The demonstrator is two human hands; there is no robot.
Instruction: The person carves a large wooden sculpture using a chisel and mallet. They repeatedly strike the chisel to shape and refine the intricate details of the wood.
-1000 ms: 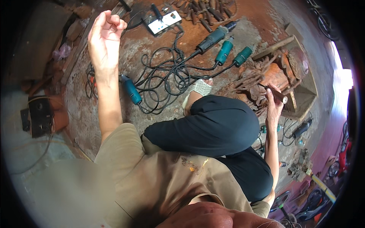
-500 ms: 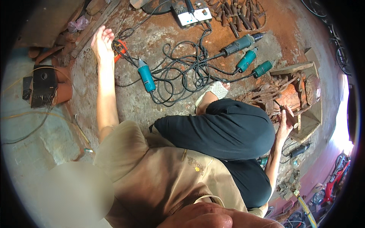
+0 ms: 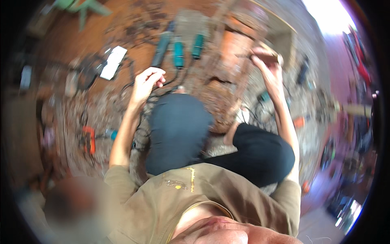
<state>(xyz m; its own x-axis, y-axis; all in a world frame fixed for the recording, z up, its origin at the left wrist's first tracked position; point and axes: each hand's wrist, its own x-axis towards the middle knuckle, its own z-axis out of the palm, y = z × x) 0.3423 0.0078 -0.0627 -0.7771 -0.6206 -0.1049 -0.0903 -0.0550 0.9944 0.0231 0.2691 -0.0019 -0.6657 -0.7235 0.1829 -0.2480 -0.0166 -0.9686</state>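
My right hand [image 3: 268, 67] is closed around a wooden-handled chisel [image 3: 273, 57], beside the right edge of a carved reddish-brown wood piece [image 3: 235, 49]. The picture is smeared, so the chisel's blade does not show clearly. My left hand [image 3: 148, 83] hovers left of the carving, fingers loosely bent and apart, with nothing seen in them. Beyond it lie a dark power tool [image 3: 161, 46] and two teal rotary tools, one nearer [image 3: 178, 53] and one farther right [image 3: 198, 45].
A white power strip [image 3: 113, 63] lies at the left, with dark cables across the floor. Farther left is an orange tool [image 3: 89, 139]. A wooden box [image 3: 286, 38] stands behind the carving. At the far top left is a green stool [image 3: 83, 9]. My bent knees [image 3: 178, 126] are in front.
My view has swung right. The left hand has come inward from the far left, its fingers more bent than before. The right hand still holds the chisel beside the carving.
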